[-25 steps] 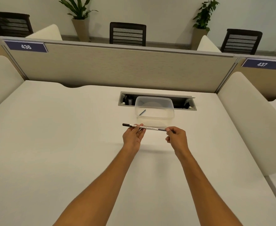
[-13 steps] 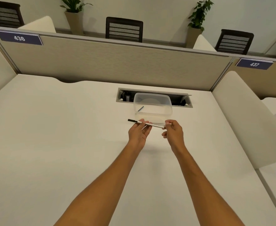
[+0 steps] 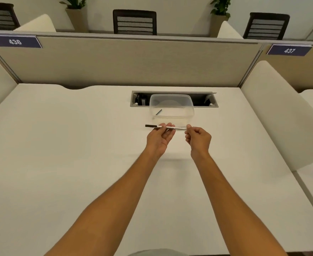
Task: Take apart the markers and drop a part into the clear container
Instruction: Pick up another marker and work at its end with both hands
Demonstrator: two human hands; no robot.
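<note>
A thin white marker (image 3: 177, 128) with a dark left end is held level just above the desk, in front of the clear container (image 3: 172, 115). My left hand (image 3: 159, 139) pinches its middle from below. My right hand (image 3: 198, 138) pinches its right end, which the fingers hide. The container stands open in front of the desk's cable slot, and a small dark marker part (image 3: 158, 112) lies inside it at the left.
The white desk (image 3: 68, 145) is bounded by a beige partition (image 3: 126, 61) at the back and white side panels (image 3: 274, 126) left and right. A cable slot (image 3: 205, 99) is recessed behind the container. Chairs and potted plants stand beyond the partition.
Both hands stay on the marker in front of the container. Their spacing narrowed, then stayed close. The marker tilted slightly half a second ago and is level again. The view shifts with my head.
</note>
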